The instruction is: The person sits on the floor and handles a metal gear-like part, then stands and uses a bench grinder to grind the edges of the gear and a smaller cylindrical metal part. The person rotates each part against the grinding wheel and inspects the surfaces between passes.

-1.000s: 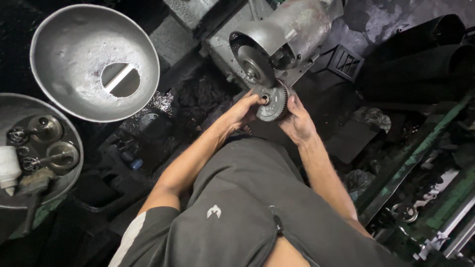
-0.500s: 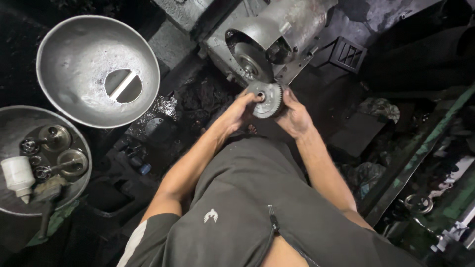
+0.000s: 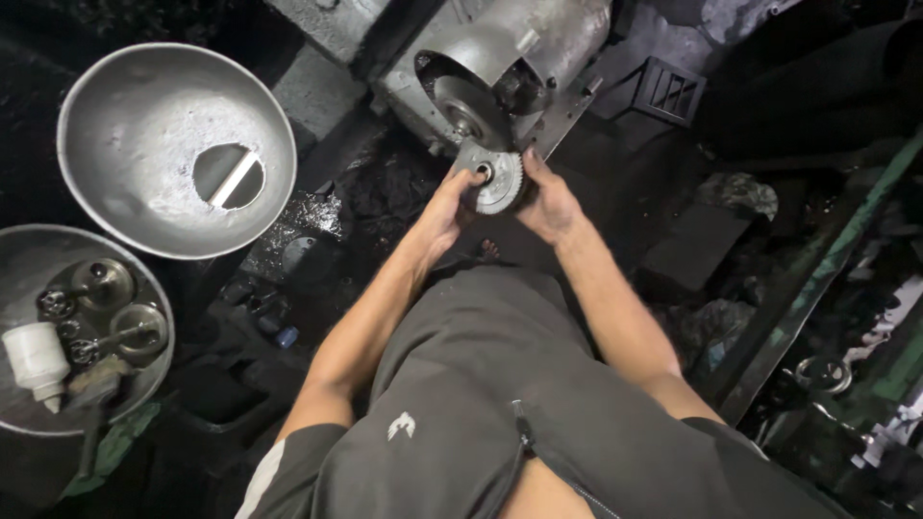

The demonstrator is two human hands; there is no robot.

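1. While the person crouches over the dark, oily floor, both hands meet at a toothed gear in the upper middle of the frame, just below the open mouth of the grey housing.
2. Compared with a second ago, the gear sits closer to the housing; its upper edge now seems to touch or overlap the housing's lower lip, where before it hung a little apart. I would judge the gear is being brought up to the opening rather than taken away.
3. The left hand grips the gear's left rim, thumb near the hub; the right hand cups its right rim, fingers curled around the teeth. Both are closed on the gear.
4. The gear shows its flat face to the camera, tilted slightly toward the upper left. Its axis, through the centre bore, runs roughly up toward the round disc inside the housing; a long axis it hardly has, being a disc.
5. At upper left lies a big dish with a round hole; at lower left a tray holds small metal parts and a white bottle.
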